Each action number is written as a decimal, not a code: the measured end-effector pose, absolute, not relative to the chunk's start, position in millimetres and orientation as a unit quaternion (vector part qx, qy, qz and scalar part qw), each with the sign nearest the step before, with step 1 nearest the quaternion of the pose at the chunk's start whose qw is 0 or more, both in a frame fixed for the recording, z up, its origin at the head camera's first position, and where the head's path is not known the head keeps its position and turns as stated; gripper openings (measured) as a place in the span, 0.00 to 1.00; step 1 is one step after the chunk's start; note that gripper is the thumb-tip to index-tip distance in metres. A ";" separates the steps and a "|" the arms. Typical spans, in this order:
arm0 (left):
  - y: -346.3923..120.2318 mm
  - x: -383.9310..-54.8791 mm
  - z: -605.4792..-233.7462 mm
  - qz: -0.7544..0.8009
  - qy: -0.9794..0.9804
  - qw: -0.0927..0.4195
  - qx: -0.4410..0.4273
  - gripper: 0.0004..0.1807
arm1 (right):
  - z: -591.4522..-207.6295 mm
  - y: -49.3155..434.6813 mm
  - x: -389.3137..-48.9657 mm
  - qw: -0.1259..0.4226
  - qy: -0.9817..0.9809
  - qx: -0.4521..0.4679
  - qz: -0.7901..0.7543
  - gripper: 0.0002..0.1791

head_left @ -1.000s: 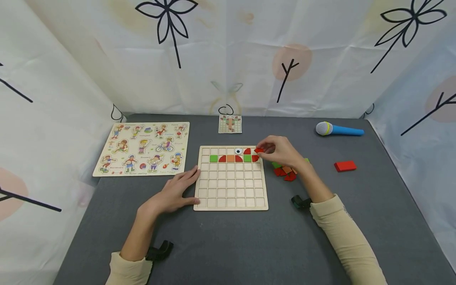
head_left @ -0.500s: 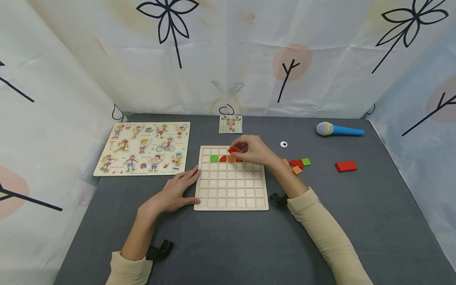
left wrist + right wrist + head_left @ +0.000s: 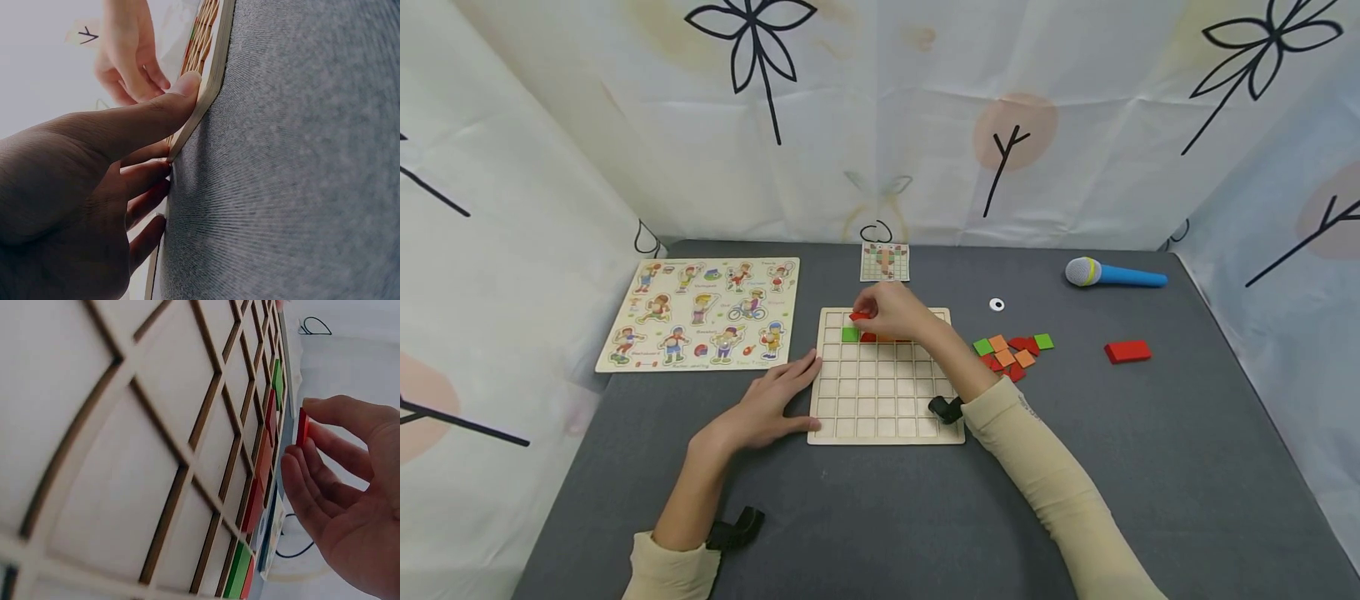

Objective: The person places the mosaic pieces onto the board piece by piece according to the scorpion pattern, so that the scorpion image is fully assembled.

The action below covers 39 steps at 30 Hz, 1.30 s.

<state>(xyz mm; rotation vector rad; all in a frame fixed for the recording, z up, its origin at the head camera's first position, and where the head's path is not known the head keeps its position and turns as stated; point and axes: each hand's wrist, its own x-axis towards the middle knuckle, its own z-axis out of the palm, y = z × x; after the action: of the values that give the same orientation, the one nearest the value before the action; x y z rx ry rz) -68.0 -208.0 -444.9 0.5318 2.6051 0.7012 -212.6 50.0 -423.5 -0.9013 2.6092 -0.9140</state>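
Note:
A wooden grid board (image 3: 886,387) lies flat in the middle of the table. Fingers and thumb of my left hand (image 3: 767,404) rest along its left edge, fairly straight, touching the rim. Over the board's top row, my right hand (image 3: 891,310) pinches a small red tile (image 3: 302,427) between thumb and fingertips; the right wrist view shows it held above the grid. Below the pinched tile, a green tile (image 3: 850,334) sits in a cell of the second row. Red, orange and green tiles lie farther along that row, partly hidden by my right hand in the head view.
Several loose red, orange and green tiles (image 3: 1003,357) are scattered right of the board. A white ring-marked tile (image 3: 997,305) lies behind them. Around stand a pattern card (image 3: 884,262), a picture puzzle (image 3: 700,312), a toy microphone (image 3: 1116,272) and a red block (image 3: 1127,352).
Carrying the red tile, my right hand has travelled left along the board's top row from the upper right corner. The loose tiles are now uncovered. My left hand has stayed put.

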 end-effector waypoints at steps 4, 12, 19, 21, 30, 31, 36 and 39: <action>-208.4 -68.0 -445.1 0.250 0.930 0.194 0.189 0.54 | -422.2 38.4 -214.0 0.124 0.906 -0.293 -0.279 0.11; -209.1 -67.1 -444.2 0.257 0.927 0.194 0.193 0.53 | -426.6 23.2 -213.4 0.122 0.924 -0.260 -0.254 0.13; -209.0 -66.9 -444.2 0.260 0.926 0.194 0.193 0.53 | -426.8 23.0 -213.6 0.125 0.918 -0.256 -0.276 0.09; -208.9 -67.0 -444.4 0.259 0.926 0.194 0.194 0.53 | -425.5 25.9 -213.1 0.129 0.914 -0.259 -0.285 0.09; -208.8 -66.5 -444.4 0.257 0.927 0.195 0.191 0.54 | -420.3 48.3 -205.1 0.122 0.892 -0.266 -0.346 0.09; -208.7 -66.4 -444.2 0.257 0.927 0.195 0.191 0.54 | -419.7 51.2 -203.5 0.121 0.890 -0.266 -0.349 0.09; -208.1 -66.6 -443.1 0.258 0.927 0.197 0.187 0.54 | -413.5 67.5 -193.4 0.112 0.888 -0.262 -0.360 0.09; -208.0 -67.4 -443.2 0.258 0.927 0.197 0.189 0.54 | -409.3 80.2 -186.8 0.104 0.887 -0.261 -0.367 0.09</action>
<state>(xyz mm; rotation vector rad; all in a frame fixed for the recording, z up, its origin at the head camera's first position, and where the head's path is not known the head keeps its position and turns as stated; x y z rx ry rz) -67.4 -208.0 -443.2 0.5282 2.5957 0.7222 -186.8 80.2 -409.3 -0.7709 2.6151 -1.0836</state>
